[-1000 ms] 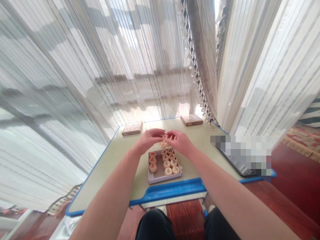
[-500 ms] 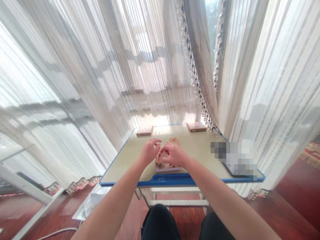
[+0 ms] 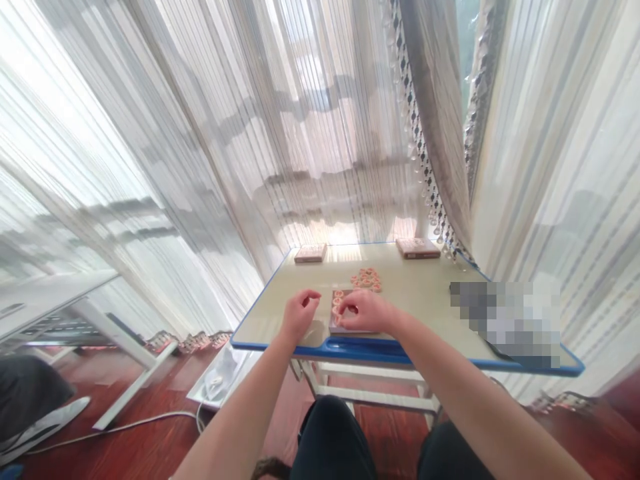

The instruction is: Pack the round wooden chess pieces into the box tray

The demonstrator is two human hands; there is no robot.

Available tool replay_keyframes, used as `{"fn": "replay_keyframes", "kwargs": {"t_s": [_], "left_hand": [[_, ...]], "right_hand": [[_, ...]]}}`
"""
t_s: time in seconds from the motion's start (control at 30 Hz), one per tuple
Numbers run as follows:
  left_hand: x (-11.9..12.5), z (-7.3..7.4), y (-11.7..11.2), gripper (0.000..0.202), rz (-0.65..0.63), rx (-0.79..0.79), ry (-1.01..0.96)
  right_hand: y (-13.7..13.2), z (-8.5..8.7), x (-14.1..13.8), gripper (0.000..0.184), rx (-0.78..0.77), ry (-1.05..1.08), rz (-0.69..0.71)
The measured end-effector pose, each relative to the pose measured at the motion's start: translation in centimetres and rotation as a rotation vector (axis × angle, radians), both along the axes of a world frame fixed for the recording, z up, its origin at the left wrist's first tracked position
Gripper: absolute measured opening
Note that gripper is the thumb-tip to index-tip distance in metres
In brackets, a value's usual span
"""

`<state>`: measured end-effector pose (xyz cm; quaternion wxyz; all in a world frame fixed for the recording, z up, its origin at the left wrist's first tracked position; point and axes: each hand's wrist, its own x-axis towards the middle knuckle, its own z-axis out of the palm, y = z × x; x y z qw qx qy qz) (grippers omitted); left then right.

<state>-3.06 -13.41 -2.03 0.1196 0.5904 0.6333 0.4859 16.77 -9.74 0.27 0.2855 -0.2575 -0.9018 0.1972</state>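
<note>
A shallow grey box (image 3: 336, 325) with round wooden chess pieces lies near the front edge of a small beige table (image 3: 425, 287) with a blue rim. My right hand (image 3: 365, 312) rests over the box, fingers curled down among the pieces; what they grip is hidden. My left hand (image 3: 299, 313) hovers just left of the box, fingers curled in a loose pinch, contents not visible. A loose heap of chess pieces (image 3: 367, 279) lies on the table just behind the box.
Two flat boxes (image 3: 310, 253) (image 3: 417, 247) lie at the table's far edge against the sheer curtains. A dark flat object (image 3: 520, 353) sits at the right front, partly blurred out. White table legs (image 3: 125, 347) and a cable (image 3: 125, 427) cross the red wood floor at left.
The view has pulled back and swung right. Both hands have come down from the heap behind the box to the box itself, the right hand over it.
</note>
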Motion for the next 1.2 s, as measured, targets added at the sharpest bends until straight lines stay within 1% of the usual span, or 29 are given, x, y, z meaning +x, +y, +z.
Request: {"fn": "replay_keyframes", "kwargs": {"t_s": [0.13,0.23,0.33,0.43,0.53,0.63,0.7,0.77,0.83,0.93,1.0,1.2], "left_hand": [[0.1,0.2,0.0,0.015,-0.022,-0.034,-0.13],[0.2,0.3,-0.3,0.014,-0.031,-0.064,-0.14],[0.3,0.3,-0.7,0.016,-0.106,-0.066,-0.12],[0.5,0.6,-1.2,0.02,-0.205,-0.026,-0.027],[0.6,1.0,-1.7,0.026,-0.29,0.034,0.099],[0.8,0.9,-2.0,0.031,-0.392,0.054,0.219],[1.0,0.7,-2.1,0.033,-0.436,0.053,0.32],[1.1,0.5,-2.2,0.034,-0.444,0.052,0.403],[1.2,0.4,-2.3,0.035,-0.433,0.061,0.442],[1.2,0.5,-2.4,0.036,-0.424,0.093,0.439],[1.1,0.6,-2.4,0.037,-0.424,0.113,0.431],[1.1,0.5,-2.3,0.034,-0.426,0.124,0.438]], "right_hand": [[0.3,-0.3,0.0,0.014,-0.029,-0.008,0.006],[0.4,-0.5,0.0,0.013,-0.021,0.001,-0.013],[0.4,-0.5,0.0,0.011,-0.014,-0.036,-0.054],[0.4,-0.4,-0.1,0.013,0.007,-0.078,-0.058],[0.3,-0.3,0.0,0.013,0.038,-0.085,-0.021],[0.2,-0.3,0.1,0.016,0.051,-0.084,0.025],[0.1,-0.3,0.2,0.017,0.042,-0.091,0.049],[0.1,-0.2,0.3,0.019,0.031,-0.098,0.06],[0.2,-0.1,0.4,0.02,0.031,-0.086,0.063],[0.4,-0.1,0.4,0.019,0.041,-0.051,0.069],[0.5,-0.1,0.4,0.021,0.044,-0.04,0.083],[0.6,-0.2,0.4,0.026,0.069,-0.062,0.166]]}}
